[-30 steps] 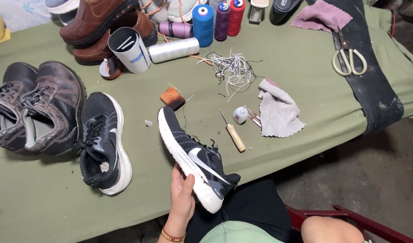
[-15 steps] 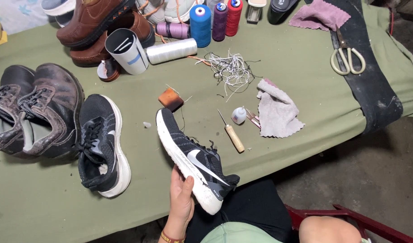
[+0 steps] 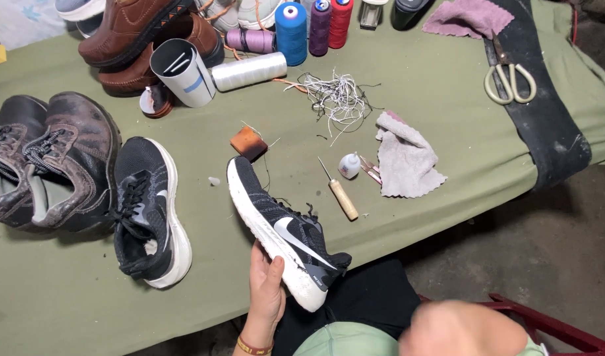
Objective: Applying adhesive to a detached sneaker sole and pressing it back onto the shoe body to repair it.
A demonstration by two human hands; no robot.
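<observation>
left hand (image 3: 266,290) | fingers clamped under white sole of black sneaker (image 3: 282,231), tilted on its side | awl (image 3: 338,191) near, on green table (image 3: 447,105) | right hand blurred, fingers impossible to tell

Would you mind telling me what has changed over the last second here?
Very little. The left hand keeps its grip on the black knit sneaker with the white sole, barely shifted. A blurred shape, probably the right hand, has come into view at the bottom right. The wooden-handled awl, grey cloth and second black sneaker stayed put.
</observation>
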